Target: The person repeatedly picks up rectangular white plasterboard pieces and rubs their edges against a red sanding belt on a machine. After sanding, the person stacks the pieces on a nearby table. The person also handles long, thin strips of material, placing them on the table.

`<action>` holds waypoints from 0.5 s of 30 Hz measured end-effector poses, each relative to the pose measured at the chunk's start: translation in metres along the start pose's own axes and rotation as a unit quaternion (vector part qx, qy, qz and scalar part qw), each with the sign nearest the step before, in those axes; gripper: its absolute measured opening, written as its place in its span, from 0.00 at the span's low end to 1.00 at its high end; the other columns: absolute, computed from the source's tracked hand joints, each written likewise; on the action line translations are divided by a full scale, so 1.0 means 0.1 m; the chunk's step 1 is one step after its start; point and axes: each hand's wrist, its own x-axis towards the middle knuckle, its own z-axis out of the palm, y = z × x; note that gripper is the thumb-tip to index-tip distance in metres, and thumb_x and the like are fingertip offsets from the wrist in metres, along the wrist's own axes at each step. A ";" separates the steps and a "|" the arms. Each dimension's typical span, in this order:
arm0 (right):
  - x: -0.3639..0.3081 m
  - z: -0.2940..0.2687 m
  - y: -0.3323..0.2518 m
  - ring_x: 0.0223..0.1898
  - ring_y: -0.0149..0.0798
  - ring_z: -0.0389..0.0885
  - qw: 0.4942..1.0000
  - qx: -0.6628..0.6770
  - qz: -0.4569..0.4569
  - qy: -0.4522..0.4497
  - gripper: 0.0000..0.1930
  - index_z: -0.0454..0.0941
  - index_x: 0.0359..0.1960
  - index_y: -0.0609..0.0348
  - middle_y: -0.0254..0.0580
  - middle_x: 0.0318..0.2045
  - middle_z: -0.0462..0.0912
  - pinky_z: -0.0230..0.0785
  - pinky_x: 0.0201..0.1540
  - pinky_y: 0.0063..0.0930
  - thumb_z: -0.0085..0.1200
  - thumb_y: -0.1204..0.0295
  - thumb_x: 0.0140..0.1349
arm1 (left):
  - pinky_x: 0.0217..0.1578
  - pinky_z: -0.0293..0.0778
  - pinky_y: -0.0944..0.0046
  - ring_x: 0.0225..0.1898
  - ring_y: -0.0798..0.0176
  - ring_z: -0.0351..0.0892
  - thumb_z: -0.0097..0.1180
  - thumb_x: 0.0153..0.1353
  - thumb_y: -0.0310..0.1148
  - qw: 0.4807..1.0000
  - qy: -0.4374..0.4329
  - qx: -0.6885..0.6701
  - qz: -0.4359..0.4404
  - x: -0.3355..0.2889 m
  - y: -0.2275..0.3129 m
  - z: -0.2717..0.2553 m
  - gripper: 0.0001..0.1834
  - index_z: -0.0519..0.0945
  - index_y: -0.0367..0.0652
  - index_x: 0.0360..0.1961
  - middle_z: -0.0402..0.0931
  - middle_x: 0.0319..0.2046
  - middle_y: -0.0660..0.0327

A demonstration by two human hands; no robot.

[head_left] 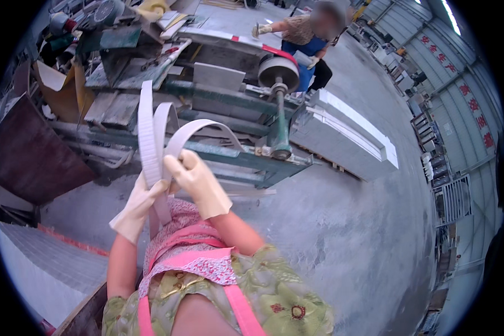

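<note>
Both my hands wear cream gloves and are closed on long, pale, flexible strips in front of my pink apron. My left hand (135, 206) grips the lower part of a ribbed white strip (145, 129) that stands almost upright. Just to the right and a little higher, my right hand (199, 182) has its fingers bent round a white strip (207, 124), which arches over to the right in a loop. Another narrow loop rises between these two. The fingers hide where the strips meet, so I cannot tell whether they are one piece.
Ahead is a green-framed machine (207, 148) with a belt wheel (278, 73). A person (308, 42) with gloved hands works behind it. White slabs (347, 134) are stacked at its right. A brown sheet (33, 140) and pale stacked pieces (50, 263) are at my left.
</note>
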 end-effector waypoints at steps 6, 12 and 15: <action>0.29 -0.17 0.00 0.61 0.73 0.72 0.861 -0.225 -0.454 -0.030 0.20 0.82 0.48 0.66 0.66 0.58 0.79 0.64 0.62 0.59 0.51 0.61 0.68 | 0.59 0.76 0.59 0.58 0.61 0.81 0.64 0.62 0.28 0.994 -0.046 -0.099 -0.029 -0.28 0.28 0.22 0.34 0.71 0.34 0.69 0.79 0.58 0.59; 0.12 -0.99 0.12 0.57 0.66 0.75 0.891 -0.314 -0.314 -0.094 0.23 0.79 0.52 0.66 0.61 0.53 0.81 0.66 0.59 0.50 0.45 0.57 0.73 | 0.64 0.74 0.54 0.60 0.56 0.80 0.63 0.62 0.26 0.983 0.024 -0.183 -0.023 -0.18 0.08 1.01 0.37 0.66 0.34 0.73 0.79 0.60 0.55; -0.28 -2.30 0.46 0.48 0.58 0.82 0.949 -0.271 -0.160 -0.008 0.20 0.82 0.49 0.60 0.58 0.42 0.85 0.72 0.52 0.47 0.56 0.57 0.67 | 0.48 0.73 0.66 0.32 0.71 0.73 0.61 0.67 0.29 0.982 -0.044 -0.171 -0.066 0.40 -0.39 1.08 0.34 0.68 0.36 0.73 0.75 0.32 0.68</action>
